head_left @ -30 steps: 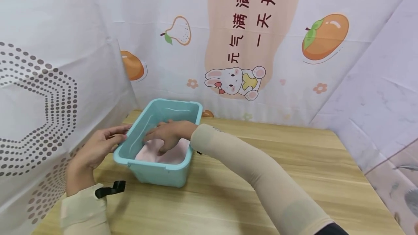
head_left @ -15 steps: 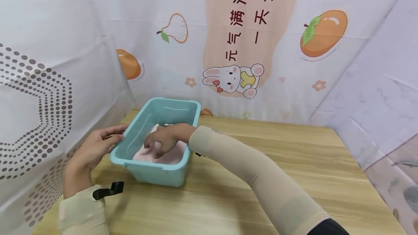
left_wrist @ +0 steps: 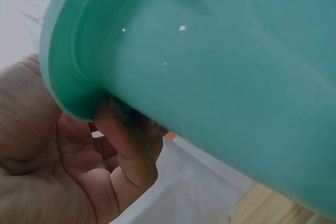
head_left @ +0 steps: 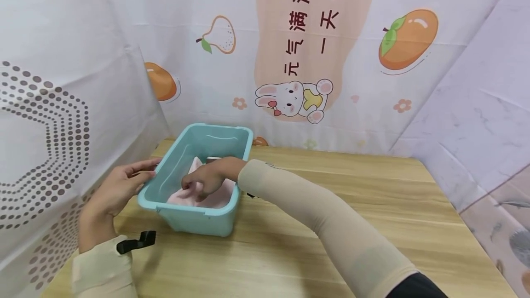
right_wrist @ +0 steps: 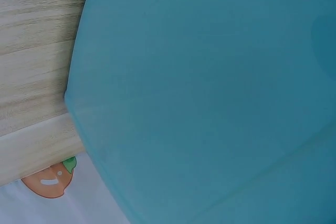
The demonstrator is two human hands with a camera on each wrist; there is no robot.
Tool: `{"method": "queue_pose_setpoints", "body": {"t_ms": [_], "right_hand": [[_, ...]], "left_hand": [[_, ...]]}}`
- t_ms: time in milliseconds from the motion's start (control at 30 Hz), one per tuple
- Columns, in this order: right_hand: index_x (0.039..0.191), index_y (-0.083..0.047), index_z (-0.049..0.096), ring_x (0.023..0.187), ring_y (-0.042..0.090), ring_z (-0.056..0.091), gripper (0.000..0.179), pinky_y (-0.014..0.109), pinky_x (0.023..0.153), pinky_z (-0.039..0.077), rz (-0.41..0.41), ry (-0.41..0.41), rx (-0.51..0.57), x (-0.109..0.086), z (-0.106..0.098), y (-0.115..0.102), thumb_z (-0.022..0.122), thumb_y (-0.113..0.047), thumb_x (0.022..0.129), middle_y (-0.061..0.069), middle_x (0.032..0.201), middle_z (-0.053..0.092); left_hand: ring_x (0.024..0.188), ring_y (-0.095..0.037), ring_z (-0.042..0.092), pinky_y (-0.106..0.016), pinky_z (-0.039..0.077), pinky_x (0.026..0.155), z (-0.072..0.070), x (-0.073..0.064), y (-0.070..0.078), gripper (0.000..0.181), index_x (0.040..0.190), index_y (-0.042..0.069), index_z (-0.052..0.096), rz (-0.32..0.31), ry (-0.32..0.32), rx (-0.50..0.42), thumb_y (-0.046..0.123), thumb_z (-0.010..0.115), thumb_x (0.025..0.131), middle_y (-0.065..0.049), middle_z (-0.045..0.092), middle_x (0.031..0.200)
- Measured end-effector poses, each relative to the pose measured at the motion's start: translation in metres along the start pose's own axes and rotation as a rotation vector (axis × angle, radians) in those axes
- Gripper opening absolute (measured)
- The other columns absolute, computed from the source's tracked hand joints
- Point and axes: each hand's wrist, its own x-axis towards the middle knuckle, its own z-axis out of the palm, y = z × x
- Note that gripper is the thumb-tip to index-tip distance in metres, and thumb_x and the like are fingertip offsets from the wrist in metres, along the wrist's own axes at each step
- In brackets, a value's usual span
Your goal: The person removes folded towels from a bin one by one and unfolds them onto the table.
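Note:
A light-blue plastic bin (head_left: 194, 220) stands on the wooden table, with a pink cloth (head_left: 221, 197) lying in its bottom. My left hand (head_left: 113, 190) grips the bin's left rim; the left wrist view shows its fingers (left_wrist: 126, 145) curled under the lip. Inside the bin, my right hand (head_left: 207, 179) pinches the cloth with bent fingers, and part of the cloth rises in a fold to the left of the hand. Behind that hand shows a small flat brownish thing (head_left: 213, 159) with a white edge, mostly hidden. The right wrist view holds mainly the bin's outer wall (right_wrist: 199, 87).
The wooden table (head_left: 331, 224) stretches to the right of the bin. A printed white curtain (head_left: 198, 86) hangs close behind it, and a dotted curtain (head_left: 37, 141) borders the left side. My right forearm (head_left: 306, 206) crosses over the bin's right rim.
The right hand's spread fingers have curled onto the cloth and drawn it up into a fold, uncovering the flat brownish thing behind. The left hand keeps its place on the rim.

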Motion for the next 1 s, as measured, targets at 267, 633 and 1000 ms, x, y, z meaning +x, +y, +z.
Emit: {"method": "queue_pose_setpoints", "body": {"t_ms": [267, 633, 1000], "right_hand": [[0.163, -0.037, 0.024, 0.134, -0.002, 0.034, 0.071, 0.015, 0.109, 0.03, 0.046, -0.057, 0.047, -0.0005, 0.0, -0.0001, 0.061, -0.036, 0.102, -0.016, 0.155, 0.036], [0.114, -0.018, 0.062, 0.102, 0.01, 0.046, 0.014, 0.018, 0.086, 0.039, -0.056, 0.009, -0.073, -0.0012, 0.0005, 0.001, 0.055, -0.012, 0.103, -0.006, 0.113, 0.052], [0.084, -0.015, 0.051, 0.07, 0.007, 0.04, 0.019, 0.019, 0.065, 0.033, -0.088, 0.147, 0.074, -0.0042, -0.0011, 0.0042, 0.058, -0.015, 0.101, -0.003, 0.075, 0.043]], "left_hand": [[0.107, 0.002, 0.062, -0.02, 0.055, 0.084, -0.0004, 0.0015, 0.0012, 0.052, 0.147, -0.009, 0.047, 0.02, -0.002, -0.011, 0.02, 0.059, 0.106, 0.019, 0.064, 0.122], [0.106, 0.002, 0.063, -0.021, 0.056, 0.083, 0.0014, 0.0014, 0.0008, 0.053, 0.147, -0.012, 0.045, 0.03, -0.008, -0.03, 0.019, 0.058, 0.106, 0.021, 0.063, 0.121], [0.107, 0.004, 0.062, -0.02, 0.055, 0.084, 0.0014, 0.0009, 0.0022, 0.054, 0.148, -0.009, 0.045, 0.007, -0.008, -0.015, 0.022, 0.059, 0.106, 0.021, 0.061, 0.122]]}}
